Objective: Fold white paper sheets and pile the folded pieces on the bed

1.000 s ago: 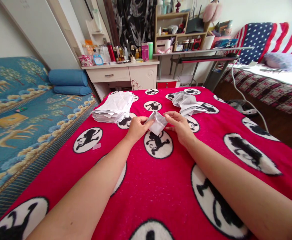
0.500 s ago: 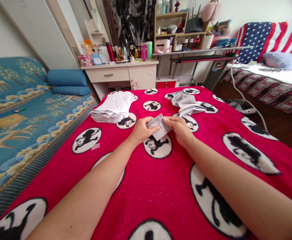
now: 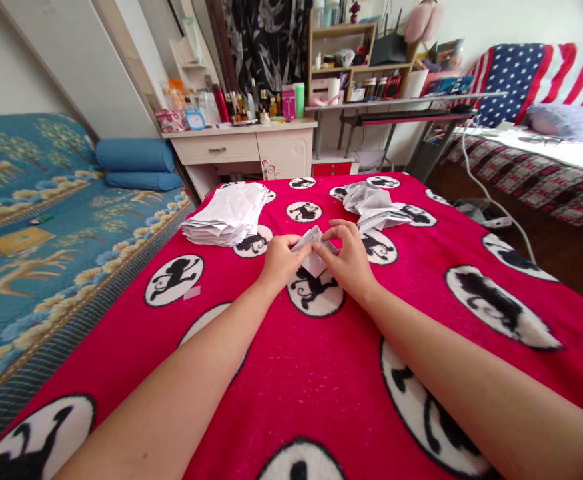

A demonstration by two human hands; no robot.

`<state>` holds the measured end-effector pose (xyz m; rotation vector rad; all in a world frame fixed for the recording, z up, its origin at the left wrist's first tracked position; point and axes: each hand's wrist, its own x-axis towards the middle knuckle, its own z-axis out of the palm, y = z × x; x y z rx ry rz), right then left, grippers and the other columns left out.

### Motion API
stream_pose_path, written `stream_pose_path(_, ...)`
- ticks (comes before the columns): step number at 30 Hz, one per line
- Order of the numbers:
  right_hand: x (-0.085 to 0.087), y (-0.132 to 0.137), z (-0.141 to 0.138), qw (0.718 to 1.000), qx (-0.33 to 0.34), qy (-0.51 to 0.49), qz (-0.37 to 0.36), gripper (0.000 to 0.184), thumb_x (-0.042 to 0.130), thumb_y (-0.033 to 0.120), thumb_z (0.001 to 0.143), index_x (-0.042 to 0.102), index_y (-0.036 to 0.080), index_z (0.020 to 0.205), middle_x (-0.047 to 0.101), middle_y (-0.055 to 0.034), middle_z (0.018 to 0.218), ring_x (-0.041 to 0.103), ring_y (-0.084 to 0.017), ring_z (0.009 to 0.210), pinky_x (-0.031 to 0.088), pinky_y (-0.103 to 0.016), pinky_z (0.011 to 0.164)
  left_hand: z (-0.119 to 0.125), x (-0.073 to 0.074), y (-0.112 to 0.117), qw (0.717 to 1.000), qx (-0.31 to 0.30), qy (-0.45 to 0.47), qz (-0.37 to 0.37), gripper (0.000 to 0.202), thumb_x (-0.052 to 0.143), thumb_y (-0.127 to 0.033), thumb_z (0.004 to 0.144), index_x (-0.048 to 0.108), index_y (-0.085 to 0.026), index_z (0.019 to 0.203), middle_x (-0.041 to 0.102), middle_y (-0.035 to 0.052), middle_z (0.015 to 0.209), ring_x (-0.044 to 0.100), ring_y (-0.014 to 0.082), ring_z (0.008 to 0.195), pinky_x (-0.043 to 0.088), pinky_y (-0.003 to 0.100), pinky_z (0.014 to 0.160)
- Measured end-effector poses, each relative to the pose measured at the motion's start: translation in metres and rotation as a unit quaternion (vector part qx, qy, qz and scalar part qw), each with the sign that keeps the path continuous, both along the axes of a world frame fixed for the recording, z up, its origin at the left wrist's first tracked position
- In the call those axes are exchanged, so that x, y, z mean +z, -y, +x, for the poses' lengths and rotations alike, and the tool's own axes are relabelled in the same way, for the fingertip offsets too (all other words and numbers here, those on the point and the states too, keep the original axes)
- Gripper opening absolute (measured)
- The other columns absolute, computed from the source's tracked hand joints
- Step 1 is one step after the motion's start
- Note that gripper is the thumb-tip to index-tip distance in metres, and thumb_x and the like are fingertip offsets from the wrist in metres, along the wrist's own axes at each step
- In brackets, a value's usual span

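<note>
A small folded sheet of whitish paper (image 3: 314,264) is held between my two hands, above the red cloth. My left hand (image 3: 282,261) pinches its left side, thumb on top. At the right side, my right hand (image 3: 348,257) grips the paper with the thumb laid across its middle and the index finger bent over the upper edge. A stack of white paper sheets (image 3: 228,212) lies beyond my left hand. Past my right hand is a looser pile of folded grey-white papers (image 3: 375,205).
The red cloth (image 3: 291,387) with black-and-white animal circles covers the surface under my arms. A tiny pale paper scrap (image 3: 192,292) lies on it at left. A blue patterned sofa (image 3: 71,253) stands left, a white dresser (image 3: 241,150) with bottles behind, a desk (image 3: 401,103) back right.
My right thumb has moved left across the folded paper, and the right fingers now arch higher over its top edge. The left hand has stayed nearly in place.
</note>
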<state>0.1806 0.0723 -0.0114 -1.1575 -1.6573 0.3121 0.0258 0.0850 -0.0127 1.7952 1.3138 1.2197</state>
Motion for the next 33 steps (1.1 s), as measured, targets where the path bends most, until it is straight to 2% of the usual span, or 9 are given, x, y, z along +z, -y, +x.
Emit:
stream_pose_path(6, 0.0, -0.004, 0.0, 1.0, -0.011, -0.021, 0.014, 0.011, 0.06, 0.021, 0.078, 0.056, 0.02, 0.068, 0.06, -0.0096, 0.107, 0.057, -0.023, 0.101, 0.048, -0.037, 0.08, 0.001, 0.0, 0.001, 1.0, -0.003, 0.016, -0.001, 0.042, 0.057, -0.049, 0.08, 0.056, -0.013, 0.058, 0.043, -0.0024, 0.052, 0.039, 0.0084, 0.051, 0.026, 0.021, 0.047)
stream_pose_path(10, 0.0, -0.003, -0.002, 0.999, -0.001, -0.006, 0.038, 0.011, 0.058, 0.017, 0.077, 0.053, 0.021, 0.068, 0.063, -0.0076, 0.103, 0.059, -0.021, 0.095, 0.048, -0.034, 0.076, 0.001, 0.0, 0.001, 0.999, 0.013, 0.039, -0.005, 0.051, 0.053, -0.056, 0.081, 0.053, -0.014, 0.053, 0.04, -0.0023, 0.048, 0.036, 0.0084, 0.048, 0.024, 0.023, 0.046)
stream_pose_path(13, -0.001, -0.001, -0.003, 0.999, 0.014, 0.012, 0.046, 0.008, 0.057, 0.016, 0.078, 0.054, 0.021, 0.073, 0.065, -0.0048, 0.092, 0.06, -0.019, 0.085, 0.047, -0.031, 0.073, 0.0, -0.001, 0.0, 0.999, 0.018, 0.039, 0.0, 0.049, 0.058, -0.056, 0.078, 0.059, -0.013, 0.056, 0.045, -0.0024, 0.05, 0.039, 0.0088, 0.05, 0.026, 0.023, 0.047)
stream_pose_path(16, -0.001, 0.0, -0.003, 0.998, 0.015, 0.034, 0.047, 0.005, 0.056, 0.017, 0.079, 0.056, 0.021, 0.078, 0.064, -0.0033, 0.085, 0.059, -0.018, 0.079, 0.046, -0.03, 0.072, 0.0, -0.004, -0.004, 0.998, 0.01, 0.06, 0.007, 0.041, 0.061, -0.053, 0.078, 0.07, -0.014, 0.072, 0.058, 0.0001, 0.061, 0.05, 0.0118, 0.059, 0.035, 0.022, 0.054)
stream_pose_path(18, 0.0, 0.0, -0.003, 0.998, 0.01, 0.042, 0.052, 0.004, 0.056, 0.018, 0.079, 0.056, 0.021, 0.077, 0.064, -0.0031, 0.083, 0.059, -0.018, 0.078, 0.045, -0.03, 0.073, 0.0, -0.004, -0.006, 0.996, 0.028, 0.067, 0.046, 0.034, 0.066, -0.047, 0.076, 0.073, -0.015, 0.081, 0.066, 0.0046, 0.079, 0.059, 0.0158, 0.075, 0.043, 0.024, 0.065)
stream_pose_path(21, 0.002, 0.001, -0.004, 0.997, -0.006, 0.044, 0.056, 0.004, 0.056, 0.019, 0.079, 0.056, 0.021, 0.076, 0.065, -0.0028, 0.081, 0.059, -0.018, 0.078, 0.045, -0.031, 0.075, -0.001, 0.001, -0.006, 0.99, 0.069, 0.045, 0.113, 0.025, 0.072, -0.037, 0.072, 0.074, -0.016, 0.085, 0.067, 0.0096, 0.101, 0.06, 0.0204, 0.097, 0.045, 0.028, 0.08)
stream_pose_path(24, 0.003, 0.002, -0.004, 0.998, -0.025, 0.033, 0.039, 0.003, 0.056, 0.022, 0.08, 0.057, 0.022, 0.077, 0.066, -0.0021, 0.078, 0.06, -0.018, 0.076, 0.044, -0.032, 0.075, 0.0, 0.006, -0.002, 0.99, 0.068, 0.027, 0.122, 0.019, 0.069, -0.033, 0.075, 0.073, -0.015, 0.081, 0.069, 0.0083, 0.092, 0.061, 0.0187, 0.088, 0.045, 0.028, 0.076)
stream_pose_path(28, 0.002, 0.002, -0.003, 0.999, -0.029, 0.001, 0.016, 0.003, 0.055, 0.022, 0.08, 0.056, 0.021, 0.077, 0.066, -0.0012, 0.075, 0.061, -0.017, 0.071, 0.045, -0.03, 0.072, 0.002, 0.009, 0.002, 0.994, 0.033, 0.057, 0.083, 0.021, 0.064, -0.034, 0.079, 0.07, -0.014, 0.079, 0.068, 0.0039, 0.075, 0.059, 0.0141, 0.07, 0.045, 0.025, 0.069)
stream_pose_path(33, 0.001, 0.002, -0.004, 1.0, -0.026, -0.01, 0.011, 0.004, 0.055, 0.023, 0.08, 0.057, 0.021, 0.076, 0.065, -0.0008, 0.073, 0.061, -0.017, 0.069, 0.045, -0.029, 0.07, 0.005, 0.008, 0.002, 0.995, -0.006, 0.091, 0.05, 0.026, 0.068, -0.038, 0.075, 0.067, -0.013, 0.077, 0.065, 0.0018, 0.068, 0.055, 0.0118, 0.061, 0.042, 0.022, 0.057)
